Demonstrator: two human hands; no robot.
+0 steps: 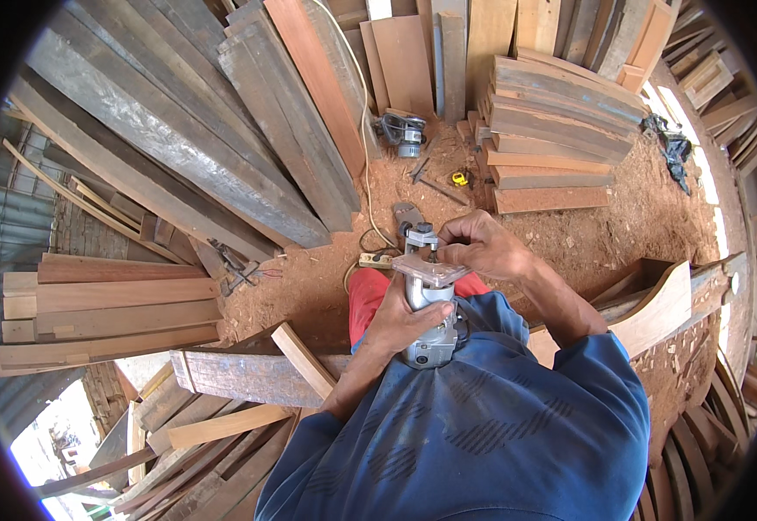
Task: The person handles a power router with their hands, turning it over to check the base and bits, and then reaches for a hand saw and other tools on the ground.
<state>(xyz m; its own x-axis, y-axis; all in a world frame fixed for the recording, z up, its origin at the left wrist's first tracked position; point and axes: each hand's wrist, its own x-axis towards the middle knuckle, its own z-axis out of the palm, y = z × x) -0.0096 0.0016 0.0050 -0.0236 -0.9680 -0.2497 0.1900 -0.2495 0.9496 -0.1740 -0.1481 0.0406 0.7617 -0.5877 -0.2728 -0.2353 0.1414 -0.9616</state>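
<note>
A silver trim router (430,346) stands on end against my blue shirt, with its clear base plate (430,271) facing up. My left hand (391,319) is wrapped around the router's body, thumb across the front. Above the plate, my right hand (489,250) is closed in a pinch beside the collet area and the dark knobs (422,229). Its fingertips hide whatever they hold there.
On the sawdust-covered floor ahead are a power strip (378,260), a yellow tape measure (459,179) and another corded power tool (404,135). Plank stacks (552,165) rise ahead and to the left. A curved board (656,304) lies at the right. Pliers (264,273) rest at the left.
</note>
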